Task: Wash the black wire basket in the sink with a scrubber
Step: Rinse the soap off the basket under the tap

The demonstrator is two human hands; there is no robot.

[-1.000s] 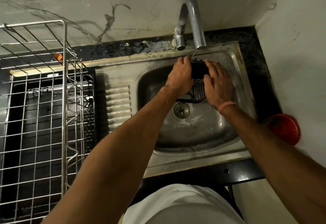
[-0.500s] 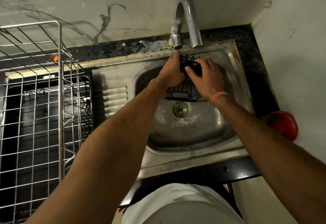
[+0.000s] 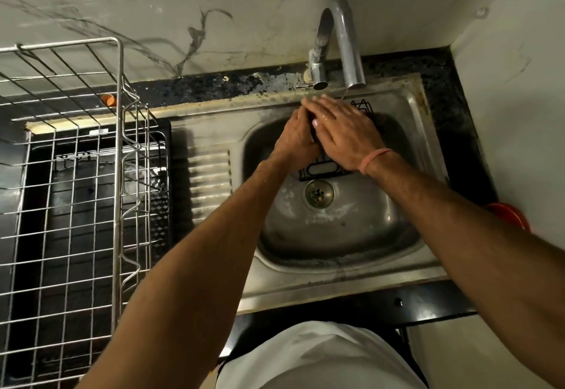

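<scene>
Dish rack point(image 3: 70, 156): left of frame on the tabletop, beside the sink, likely where the washed piece will drain
Sink point(image 3: 336, 235): steel basin, centre right, catching the runoff
Tap point(image 3: 342, 43): upper centre, a thin stream falling onto the hands
Black wire basket point(image 3: 321, 170): under the tap at the basin's far side, above the drain, mostly hidden
Right hand point(image 3: 345, 131): flat, fingers straight, laid over the basket, probably rubbing it
Left hand point(image 3: 298, 140): curled at the basket's left edge; grip itself hidden
Scrubber: not visible
</scene>
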